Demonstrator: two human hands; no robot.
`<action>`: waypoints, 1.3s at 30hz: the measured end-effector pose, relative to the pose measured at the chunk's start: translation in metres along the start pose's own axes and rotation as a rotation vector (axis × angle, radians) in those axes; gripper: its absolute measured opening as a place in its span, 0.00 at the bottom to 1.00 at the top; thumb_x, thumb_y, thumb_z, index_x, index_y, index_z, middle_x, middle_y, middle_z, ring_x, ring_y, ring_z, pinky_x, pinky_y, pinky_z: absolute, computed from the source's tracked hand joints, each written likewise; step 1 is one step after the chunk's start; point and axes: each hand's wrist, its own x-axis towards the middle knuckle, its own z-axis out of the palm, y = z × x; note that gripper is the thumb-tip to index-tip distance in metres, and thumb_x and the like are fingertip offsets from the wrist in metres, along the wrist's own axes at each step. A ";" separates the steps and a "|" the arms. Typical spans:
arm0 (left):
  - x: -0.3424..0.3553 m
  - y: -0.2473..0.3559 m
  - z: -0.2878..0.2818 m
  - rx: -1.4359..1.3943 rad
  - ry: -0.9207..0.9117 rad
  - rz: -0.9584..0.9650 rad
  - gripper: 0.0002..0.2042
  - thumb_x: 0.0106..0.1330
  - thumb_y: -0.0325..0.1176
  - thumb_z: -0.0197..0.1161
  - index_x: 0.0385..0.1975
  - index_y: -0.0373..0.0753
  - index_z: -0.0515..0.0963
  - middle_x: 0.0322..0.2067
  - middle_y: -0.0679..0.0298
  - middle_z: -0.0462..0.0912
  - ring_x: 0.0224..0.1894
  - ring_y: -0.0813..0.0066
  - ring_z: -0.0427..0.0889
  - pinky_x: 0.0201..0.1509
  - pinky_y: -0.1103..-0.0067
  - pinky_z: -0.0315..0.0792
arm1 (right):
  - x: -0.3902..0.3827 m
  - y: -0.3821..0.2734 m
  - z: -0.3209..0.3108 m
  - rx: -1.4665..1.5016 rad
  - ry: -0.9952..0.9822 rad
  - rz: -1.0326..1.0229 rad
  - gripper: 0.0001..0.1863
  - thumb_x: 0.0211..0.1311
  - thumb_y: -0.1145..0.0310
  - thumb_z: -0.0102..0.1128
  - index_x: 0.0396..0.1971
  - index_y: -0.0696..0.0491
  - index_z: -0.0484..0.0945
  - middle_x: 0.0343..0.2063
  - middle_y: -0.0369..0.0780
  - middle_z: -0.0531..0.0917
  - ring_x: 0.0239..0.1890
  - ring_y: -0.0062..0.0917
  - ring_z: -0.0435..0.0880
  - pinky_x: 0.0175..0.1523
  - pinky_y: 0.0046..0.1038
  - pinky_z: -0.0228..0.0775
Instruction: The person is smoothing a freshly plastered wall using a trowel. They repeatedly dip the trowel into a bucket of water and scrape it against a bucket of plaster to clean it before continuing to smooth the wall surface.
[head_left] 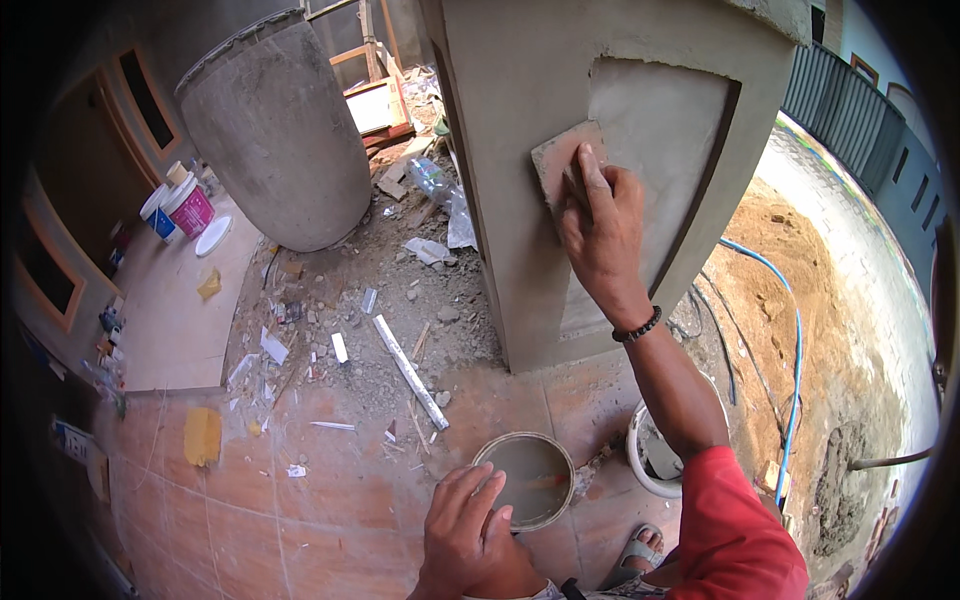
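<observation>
Curving loosely above the lower edge of the view, the left hand (465, 530) is keeping its fingers half bent and close together; its palm is facing away, so I cannot tell whether it is holding anything. Just beyond it, a round tub (571, 474) of murky liquid is standing on the tiled floor (330, 500). Right of the tub, a sandalled foot (645, 545) is showing, and a white bucket (634, 452) with grey mix inside is sitting partly behind the right forearm. The right hand (610, 225), wearing a dark beaded bracelet (638, 326), is gripping a flat float (553, 165); the float is lying against the pillar (520, 80), at the left edge of its recessed panel (655, 110). Toward the tiled floor's left side, a yellow block (202, 437) is lying, while a white strip (410, 372) is crossing the floor's far edge onto rubble (400, 300). On the pillar's right, a blue hose (795, 350) is curving over sandy ground (770, 240). Farther back, a large grey cylinder (275, 130) is standing left of the pillar, with a pink bucket (188, 207) beyond its left side.
</observation>
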 end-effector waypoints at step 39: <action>0.008 0.000 0.014 -0.040 -0.111 0.012 0.22 0.59 0.28 0.70 0.54 0.33 0.80 0.52 0.47 0.81 0.53 0.44 0.79 0.59 0.58 0.74 | -0.149 0.035 -0.002 -0.032 -0.577 -0.170 0.42 0.51 0.80 0.62 0.72 0.50 0.66 0.46 0.49 0.73 0.40 0.41 0.74 0.46 0.39 0.70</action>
